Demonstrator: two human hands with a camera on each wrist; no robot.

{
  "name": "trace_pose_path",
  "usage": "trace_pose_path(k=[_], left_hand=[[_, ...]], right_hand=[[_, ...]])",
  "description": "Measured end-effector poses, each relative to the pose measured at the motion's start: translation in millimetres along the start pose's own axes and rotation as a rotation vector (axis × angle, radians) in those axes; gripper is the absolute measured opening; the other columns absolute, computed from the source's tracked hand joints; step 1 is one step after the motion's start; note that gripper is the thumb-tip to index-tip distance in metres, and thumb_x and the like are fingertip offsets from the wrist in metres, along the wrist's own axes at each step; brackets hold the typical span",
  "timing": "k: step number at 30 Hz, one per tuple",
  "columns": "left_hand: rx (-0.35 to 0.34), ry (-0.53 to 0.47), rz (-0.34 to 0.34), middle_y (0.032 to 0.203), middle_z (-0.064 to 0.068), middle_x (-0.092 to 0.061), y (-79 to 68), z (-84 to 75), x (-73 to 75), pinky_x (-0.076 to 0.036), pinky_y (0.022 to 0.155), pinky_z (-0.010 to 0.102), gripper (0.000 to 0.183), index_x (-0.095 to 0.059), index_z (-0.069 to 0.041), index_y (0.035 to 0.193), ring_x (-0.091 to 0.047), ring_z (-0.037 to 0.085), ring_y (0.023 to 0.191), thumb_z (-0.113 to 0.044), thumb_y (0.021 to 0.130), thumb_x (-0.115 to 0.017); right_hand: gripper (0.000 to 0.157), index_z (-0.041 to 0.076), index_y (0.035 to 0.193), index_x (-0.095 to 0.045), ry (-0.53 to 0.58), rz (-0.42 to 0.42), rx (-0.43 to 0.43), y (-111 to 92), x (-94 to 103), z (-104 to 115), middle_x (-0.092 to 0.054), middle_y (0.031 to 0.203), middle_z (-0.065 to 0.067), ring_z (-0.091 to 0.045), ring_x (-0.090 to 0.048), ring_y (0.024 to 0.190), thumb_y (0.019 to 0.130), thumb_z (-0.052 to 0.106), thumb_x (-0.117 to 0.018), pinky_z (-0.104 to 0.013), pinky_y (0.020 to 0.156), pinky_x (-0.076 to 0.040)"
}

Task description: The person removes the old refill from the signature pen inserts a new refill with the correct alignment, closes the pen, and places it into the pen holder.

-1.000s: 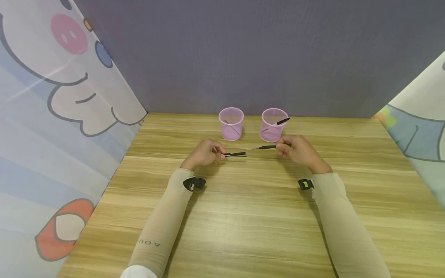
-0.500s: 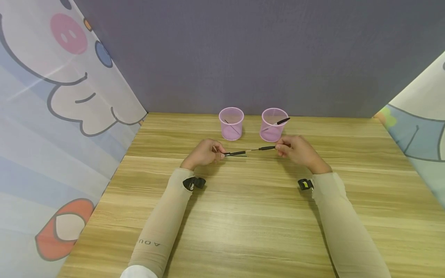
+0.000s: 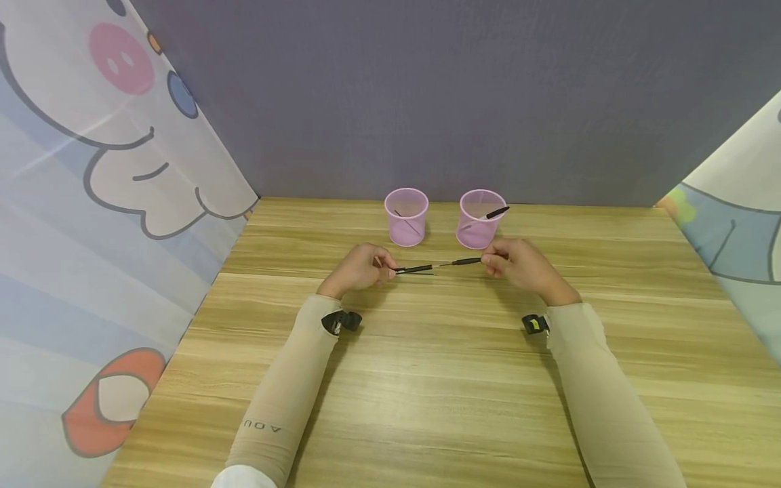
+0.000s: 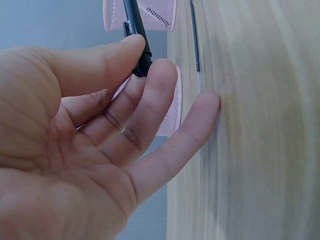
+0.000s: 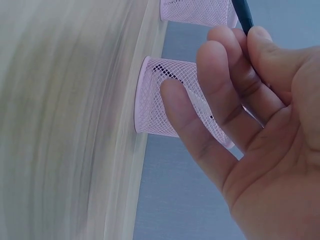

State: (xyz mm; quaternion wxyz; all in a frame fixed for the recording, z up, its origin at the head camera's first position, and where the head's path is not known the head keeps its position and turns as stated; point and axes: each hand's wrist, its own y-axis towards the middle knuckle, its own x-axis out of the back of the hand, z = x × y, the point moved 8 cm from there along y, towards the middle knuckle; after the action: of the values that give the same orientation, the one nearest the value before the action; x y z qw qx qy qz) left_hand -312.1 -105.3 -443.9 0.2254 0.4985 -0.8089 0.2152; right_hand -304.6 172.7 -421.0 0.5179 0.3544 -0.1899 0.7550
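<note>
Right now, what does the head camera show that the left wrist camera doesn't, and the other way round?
Only the head view shows the right hand pinching a slim black piece, the beige sleeves and the cartoon-printed curtain.

Only the left wrist view shows the palm side of the left hand and, clearly, the mesh weave of the pink cups.

Both show the left hand pinching a black pen-like part, the cups, a thin dark stick, the wooden table and the grey backdrop.
</note>
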Motion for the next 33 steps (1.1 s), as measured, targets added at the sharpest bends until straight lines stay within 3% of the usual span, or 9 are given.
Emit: trace_pose_path(k=[9,16,33], left_hand=[[-0.01,0.014,-0.002,0.083,0.007,-0.067,0.0,-1.8,-1.0,-0.055,0.059,0.029,0.008,-0.076,-0.005,0.098,-0.067,0.029,0.071,-0.004,0.093,-0.07],[-0.006,0.033,-0.006,0.084,0.007,-0.067,-0.2,-3.9,-1.3,-0.053,0.058,0.026,0.008,-0.076,-0.006,0.097,-0.067,0.031,0.073,-0.004,0.093,-0.069],[-0.012,0.028,-0.002,0.084,0.007,-0.068,0.6,-6.5,-3.0,-0.056,0.058,0.03,0.008,-0.076,-0.004,0.098,-0.067,0.029,0.071,-0.004,0.092,-0.07]], right_hand=[[0.016,0.001,0.091,-0.067,0.008,0.012,-0.014,-0.4,-1.3,1.9,-0.066,0.078,-0.007,-0.016,-0.059,0.071,0.102,0.012,-0.062,-0.024,0.064,-0.049],[0.016,0.002,0.091,-0.067,0.016,0.018,-0.018,-0.5,-2.0,1.2,-0.066,0.079,-0.007,-0.017,-0.058,0.072,0.102,0.013,-0.061,-0.024,0.065,-0.049],[0.018,0.003,0.092,-0.067,0.01,0.026,-0.013,-0.1,-3.2,2.5,-0.065,0.079,-0.007,-0.016,-0.058,0.072,0.103,0.015,-0.061,-0.025,0.063,-0.048]])
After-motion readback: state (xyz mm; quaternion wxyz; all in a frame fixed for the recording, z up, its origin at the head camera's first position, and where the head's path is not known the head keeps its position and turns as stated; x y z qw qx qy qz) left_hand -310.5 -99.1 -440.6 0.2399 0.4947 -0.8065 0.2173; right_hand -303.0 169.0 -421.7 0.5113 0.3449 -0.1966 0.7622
